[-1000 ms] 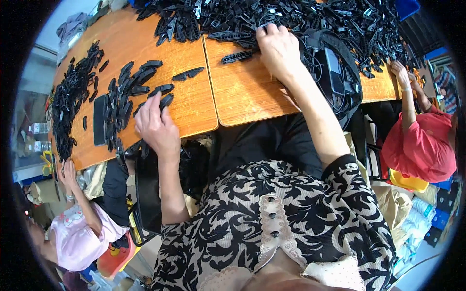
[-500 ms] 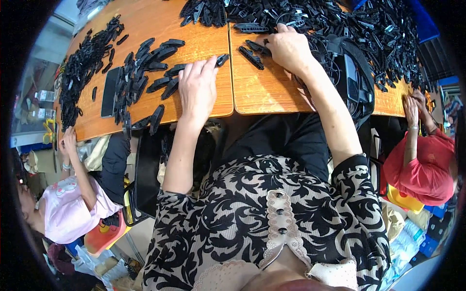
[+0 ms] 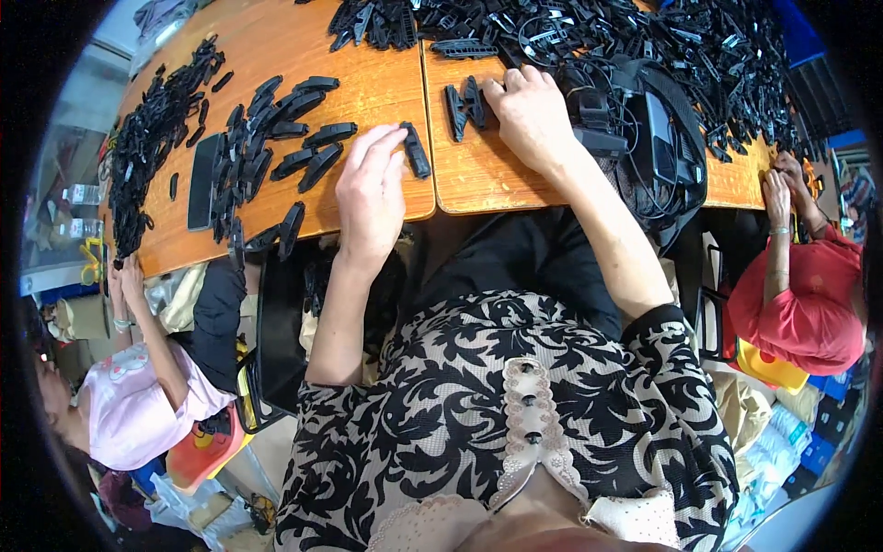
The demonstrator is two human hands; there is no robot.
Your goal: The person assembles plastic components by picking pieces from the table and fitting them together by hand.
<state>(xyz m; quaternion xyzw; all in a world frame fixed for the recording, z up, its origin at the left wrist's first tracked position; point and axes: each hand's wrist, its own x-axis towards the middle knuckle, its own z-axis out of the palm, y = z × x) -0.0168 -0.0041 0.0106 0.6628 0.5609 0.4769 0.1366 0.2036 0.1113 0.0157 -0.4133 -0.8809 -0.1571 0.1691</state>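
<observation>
My left hand (image 3: 370, 198) is held over the near part of the orange-brown table, its fingers stretched out and slightly apart. Just right of its fingertips lies a single long black plastic part (image 3: 417, 153). Beyond the table joint, my right hand (image 3: 529, 115) is bent with its fingers curled down and their tips partly hidden. Its index finger reaches a black plastic part (image 3: 475, 103); a second slim black part (image 3: 456, 114) lies left of that one. What the curled fingers hold, if anything, is hidden.
Left of my hands lie rows of black parts (image 3: 253, 152), a dark phone (image 3: 204, 182) and a long heap of small black pieces (image 3: 152, 138). A large black heap (image 3: 681, 46) fills the back right, behind a black bag (image 3: 676, 156) with cables. Co-workers sit at both sides.
My left hand has let go of the black part, which now lies turned more lengthwise beside it. Near my right hand, the two black parts have swung more upright; that hand has come slightly nearer.
</observation>
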